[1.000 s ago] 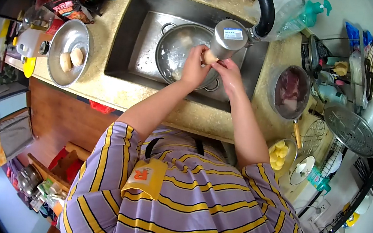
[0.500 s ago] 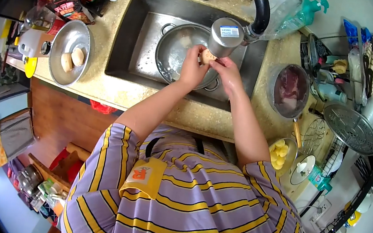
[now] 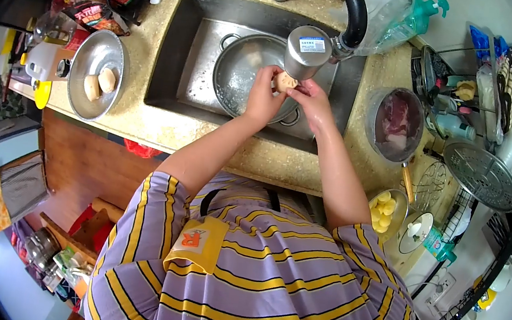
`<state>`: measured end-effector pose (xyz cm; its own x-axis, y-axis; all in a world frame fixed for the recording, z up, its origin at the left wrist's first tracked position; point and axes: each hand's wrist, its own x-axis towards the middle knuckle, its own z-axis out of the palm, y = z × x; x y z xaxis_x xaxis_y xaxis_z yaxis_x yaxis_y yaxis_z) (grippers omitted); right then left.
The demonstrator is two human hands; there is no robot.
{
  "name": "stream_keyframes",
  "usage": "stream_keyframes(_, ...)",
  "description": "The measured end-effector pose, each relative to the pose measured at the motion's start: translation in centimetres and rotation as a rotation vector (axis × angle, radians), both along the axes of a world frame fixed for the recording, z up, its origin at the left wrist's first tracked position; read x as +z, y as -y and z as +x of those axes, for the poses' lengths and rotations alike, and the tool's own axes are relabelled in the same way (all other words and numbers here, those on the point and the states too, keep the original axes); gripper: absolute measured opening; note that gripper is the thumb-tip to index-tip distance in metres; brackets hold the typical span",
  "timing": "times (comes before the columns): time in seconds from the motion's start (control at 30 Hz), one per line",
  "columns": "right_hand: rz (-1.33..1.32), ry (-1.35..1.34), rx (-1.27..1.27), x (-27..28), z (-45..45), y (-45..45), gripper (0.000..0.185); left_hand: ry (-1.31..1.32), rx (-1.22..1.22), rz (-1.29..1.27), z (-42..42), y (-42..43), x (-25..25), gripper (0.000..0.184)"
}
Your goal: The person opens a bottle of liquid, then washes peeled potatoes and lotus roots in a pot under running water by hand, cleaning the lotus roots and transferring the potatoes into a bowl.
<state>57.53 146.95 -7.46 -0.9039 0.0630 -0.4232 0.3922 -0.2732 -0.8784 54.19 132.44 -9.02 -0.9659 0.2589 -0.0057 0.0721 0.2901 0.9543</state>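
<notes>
A pale piece of lotus root, with dark holes showing at its end, is held over a metal pot in the sink. My left hand is closed around its left side. My right hand pinches it from the right, thumb and fingers at the holed end. Just above my hands hangs the steel tap head, which hides part of the pot. The pot holds water, and a blurred whitish piece lies in it.
Left of the sink a metal bowl holds two pale root pieces. On the right stand a pan with raw meat, a bowl of yellow peeled pieces and a crowded dish rack. Packets and bottles fill the back left corner.
The lotus root has turned and come slightly lower, so more of its holed end shows. Both hands stay on it below the tap head.
</notes>
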Motion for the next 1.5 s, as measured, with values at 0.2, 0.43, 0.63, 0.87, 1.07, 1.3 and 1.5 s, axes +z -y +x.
stream_keyframes(0.2, -0.009, -0.008, 0.009, 0.2, 0.5, -0.3, 0.052, -0.032, -0.048, -0.011, 0.2, 0.3, -0.2, 0.057)
stream_keyframes(0.43, 0.044, 0.008, 0.002, -0.2, 0.3, -0.4, 0.057, -0.153, -0.094, -0.240, -0.1, 0.6, 1.3, 0.053)
stream_keyframes(0.63, -0.273, 0.148, -0.121, -1.5, 0.1, -2.2, 0.045, -0.029, -0.149, 0.068, -2.1, 0.6, -1.7, 0.058)
stream_keyframes(0.87, -0.789, 0.217, -0.196, -6.2, 2.7, -2.0, 0.025, 0.299, -0.127, 0.328, -0.5, -1.2, -1.2, 0.049)
stream_keyframes(1.07, -0.689, 0.216, -0.230, -5.2, 2.0, -1.1, 0.024, 0.168, -0.112, 0.114, -1.4, -1.7, -0.5, 0.058)
stream_keyframes(1.3, -0.698, 0.239, -0.218, -5.1, 2.0, -1.3, 0.021, 0.015, -0.032, 0.010, -1.3, -2.1, 0.3, 0.073)
stream_keyframes(1.5, -0.710, 0.257, -0.219, -4.8, 2.5, -0.9, 0.020, -0.016, -0.061, -0.032, -1.0, -1.5, 0.5, 0.065)
